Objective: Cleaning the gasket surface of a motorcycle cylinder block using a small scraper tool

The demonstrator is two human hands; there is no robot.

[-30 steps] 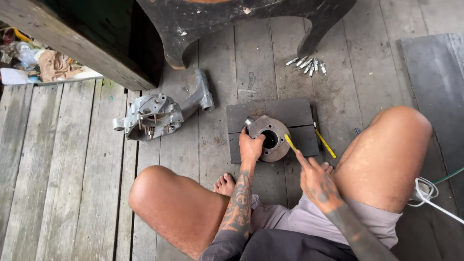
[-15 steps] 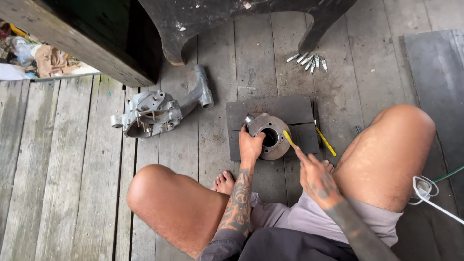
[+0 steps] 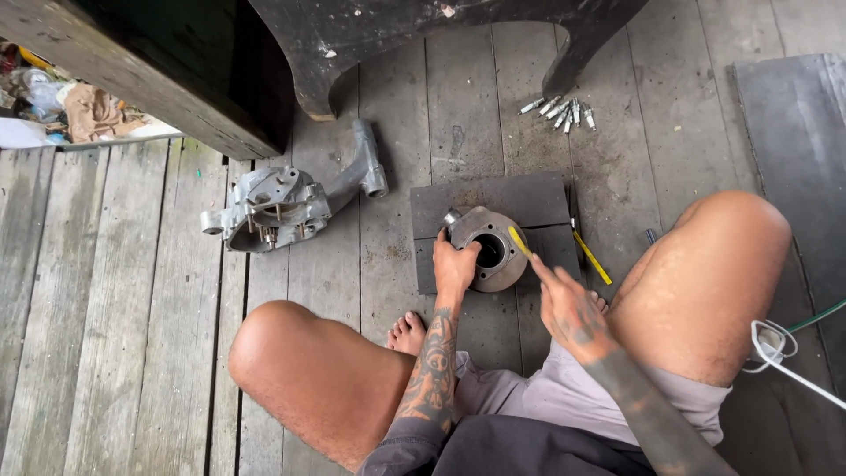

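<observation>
I sit cross-legged on a wooden deck. My left hand (image 3: 456, 266) grips the near left rim of a round grey metal cylinder part (image 3: 493, 238) with a dark bore, which rests on a dark flat mat (image 3: 493, 198). My right hand (image 3: 568, 308) holds a thin yellow-tipped tool (image 3: 520, 242) whose tip lies against the part's right rim. A second yellow-handled tool (image 3: 592, 257) lies on the boards just right of the mat.
A grey cast metal engine casing (image 3: 278, 207) lies on the boards to the left. Several small silver bolts (image 3: 560, 110) sit at the back. A dark furniture leg (image 3: 577, 57) and dark cabinet (image 3: 167, 79) stand behind. White cable (image 3: 775, 348) lies right.
The view has shifted slightly. My right hand has edged the yellow-tipped tool along the part's rim; my left hand keeps its grip.
</observation>
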